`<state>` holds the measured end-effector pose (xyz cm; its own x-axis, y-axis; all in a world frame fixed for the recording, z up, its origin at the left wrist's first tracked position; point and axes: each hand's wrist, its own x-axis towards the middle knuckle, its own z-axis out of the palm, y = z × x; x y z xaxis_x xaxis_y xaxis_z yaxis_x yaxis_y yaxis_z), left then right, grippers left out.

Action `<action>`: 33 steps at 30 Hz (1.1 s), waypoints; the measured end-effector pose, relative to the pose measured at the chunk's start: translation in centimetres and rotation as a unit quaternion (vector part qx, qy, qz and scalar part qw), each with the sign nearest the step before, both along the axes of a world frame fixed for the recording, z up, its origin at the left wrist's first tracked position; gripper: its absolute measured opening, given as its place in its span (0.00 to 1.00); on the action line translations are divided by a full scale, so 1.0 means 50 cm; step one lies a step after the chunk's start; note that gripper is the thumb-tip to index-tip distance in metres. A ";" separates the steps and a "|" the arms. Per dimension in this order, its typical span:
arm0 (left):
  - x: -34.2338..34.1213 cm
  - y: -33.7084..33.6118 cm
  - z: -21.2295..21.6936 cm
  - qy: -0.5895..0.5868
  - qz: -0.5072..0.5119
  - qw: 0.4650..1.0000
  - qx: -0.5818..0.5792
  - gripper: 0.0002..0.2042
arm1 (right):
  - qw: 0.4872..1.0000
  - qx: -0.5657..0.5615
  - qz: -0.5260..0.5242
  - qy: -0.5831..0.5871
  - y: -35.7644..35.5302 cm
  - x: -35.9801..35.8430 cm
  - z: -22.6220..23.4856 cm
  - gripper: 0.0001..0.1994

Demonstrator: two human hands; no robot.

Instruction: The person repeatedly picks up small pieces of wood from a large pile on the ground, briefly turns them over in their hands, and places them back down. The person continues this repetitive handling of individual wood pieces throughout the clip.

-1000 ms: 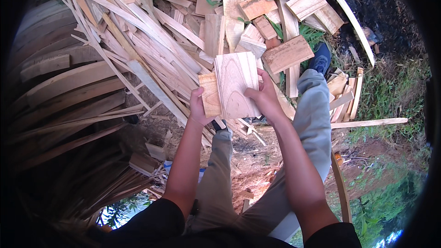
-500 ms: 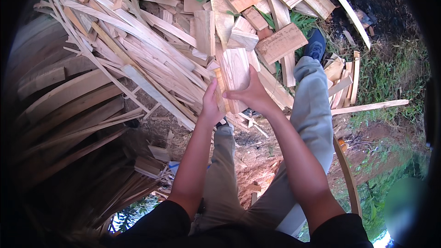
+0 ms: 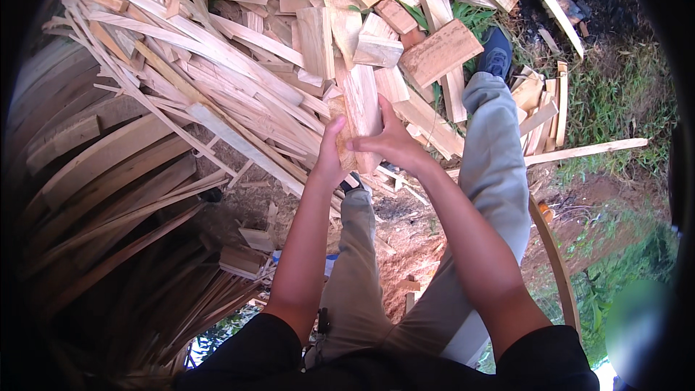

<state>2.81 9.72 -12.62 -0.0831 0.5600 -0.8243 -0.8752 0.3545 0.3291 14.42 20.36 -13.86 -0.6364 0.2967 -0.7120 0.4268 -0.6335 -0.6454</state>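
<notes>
Between my two hands is a pale wooden block point(image 3: 360, 101) with visible grain, held over the wood pile. Its left side is a yellower, rougher strip; I cannot tell whether that is a second piece pressed against it. My left hand point(image 3: 331, 158) grips the left side with the thumb up along it. My right hand point(image 3: 394, 141) closes round the right side, its thumb across the near part. The fingers underneath are hidden.
Short wooden offcuts point(image 3: 441, 58) lie scattered ahead, and long thin strips point(image 3: 217, 80) heap up at the left. Stacked curved boards point(image 3: 108, 152) stand further left. My right shoe point(image 3: 495, 54) is beside the offcuts, near grass point(image 3: 608, 108). A long stick point(image 3: 586, 150) lies at the right.
The wooden block has been turned in my hands, so its pale broad face looks narrower and the yellower left side shows more. Both hands still hold it.
</notes>
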 end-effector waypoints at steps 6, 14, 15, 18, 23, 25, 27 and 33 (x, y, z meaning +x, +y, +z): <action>0.006 0.006 0.003 0.021 -0.006 1.000 0.000 0.31 | 0.999 -0.008 -0.046 0.024 0.000 -0.005 0.024 0.63; 0.006 -0.021 -0.011 -0.011 -0.023 0.999 -0.038 0.28 | 0.997 -0.014 -0.069 0.028 -0.023 -0.004 0.002 0.59; 0.001 -0.045 -0.034 -0.013 -0.027 0.999 -0.044 0.28 | 0.996 -0.025 -0.076 0.041 -0.027 -0.008 0.002 0.59; -0.002 -0.066 -0.049 -0.018 -0.032 0.997 -0.065 0.27 | 0.998 0.005 -0.065 0.017 -0.037 -0.008 0.000 0.60; 0.019 -0.069 -0.024 0.008 0.012 0.996 -0.088 0.25 | 0.999 -0.029 -0.040 0.015 -0.042 0.001 0.005 0.64; 0.025 -0.073 -0.016 0.007 0.021 0.995 -0.095 0.25 | 1.000 -0.016 -0.017 0.009 -0.049 0.003 -0.004 0.65; 0.033 -0.077 -0.005 0.008 0.032 0.993 -0.111 0.26 | 1.000 -0.007 0.000 0.004 -0.053 0.004 -0.009 0.65; 0.049 -0.116 0.007 0.003 0.058 0.994 -0.092 0.30 | 0.987 -0.054 0.137 -0.065 -0.030 -0.001 0.036 0.69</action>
